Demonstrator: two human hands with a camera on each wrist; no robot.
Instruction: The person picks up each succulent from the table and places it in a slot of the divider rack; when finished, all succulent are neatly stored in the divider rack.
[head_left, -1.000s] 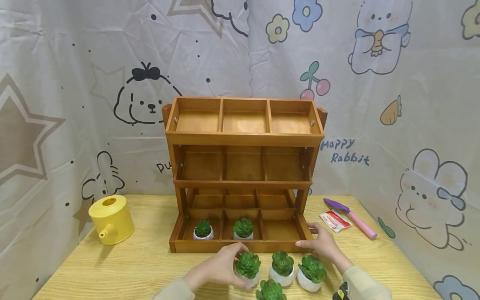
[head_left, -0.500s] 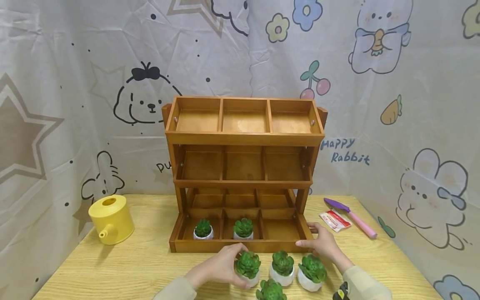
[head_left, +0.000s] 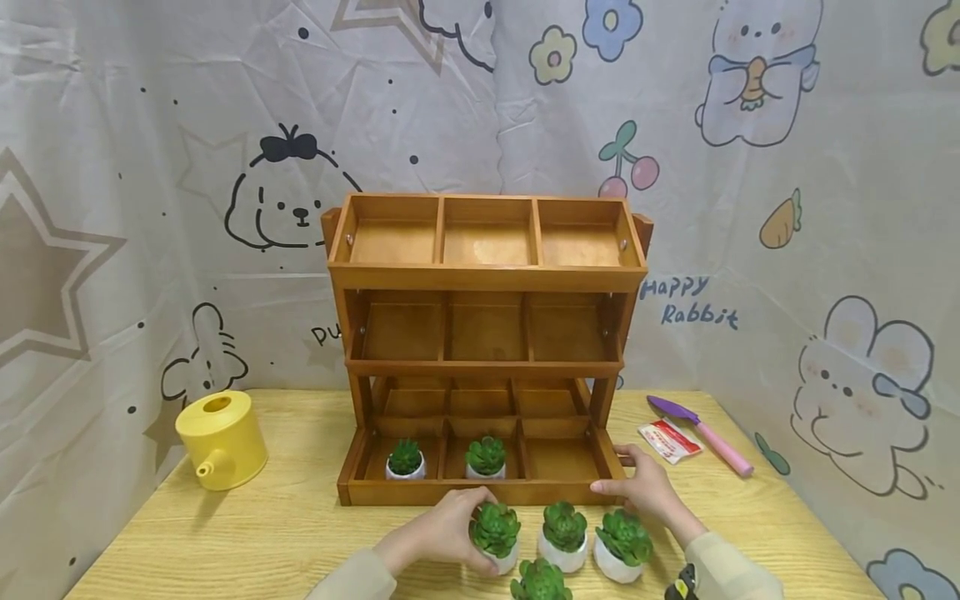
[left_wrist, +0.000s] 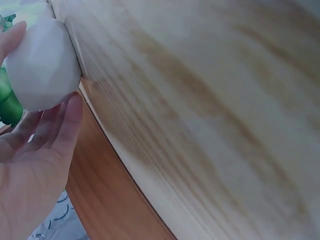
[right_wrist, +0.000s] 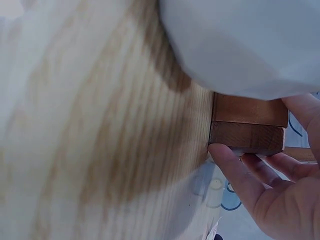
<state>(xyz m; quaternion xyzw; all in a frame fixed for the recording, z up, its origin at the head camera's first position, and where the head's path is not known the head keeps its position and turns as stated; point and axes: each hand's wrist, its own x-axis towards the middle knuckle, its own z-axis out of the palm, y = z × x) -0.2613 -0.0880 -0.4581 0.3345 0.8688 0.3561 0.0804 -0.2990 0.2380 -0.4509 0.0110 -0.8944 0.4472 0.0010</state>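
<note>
Front succulent (head_left: 542, 579) at view's lower edge. Just beyond, my left hand (head_left: 448, 533) grasps white-potted succulent (head_left: 497, 532) before wooden shelf (head_left: 487, 279); two more succulents (head_left: 564, 529) at right. My right hand (head_left: 647, 487) grips shelf's lower right corner. Farther, potted pair (head_left: 486, 456) in bottom tier's (head_left: 405, 494) left, middle compartments.

The tiered rack (head_left: 487, 279) stands on the table (head_left: 172, 542), in front of the backdrop (head_left: 450, 117). Bottom front tier: first potted plant (head_left: 406, 460) in the left compartment, second potted plant (head_left: 486, 458) in the middle. Before the rack, in a row from left: third potted plant (head_left: 496, 533), within the left hand (head_left: 448, 529); fourth potted plant (head_left: 564, 537); fifth potted plant (head_left: 622, 546). Sixth potted plant (head_left: 542, 581) sits nearer, between third and fourth. Right hand (head_left: 647, 485): on the rack's right front corner. Watering can (head_left: 222, 440): left of the rack. Packet (head_left: 671, 441) and trowel (head_left: 701, 434): right, trowel outermost.
</note>
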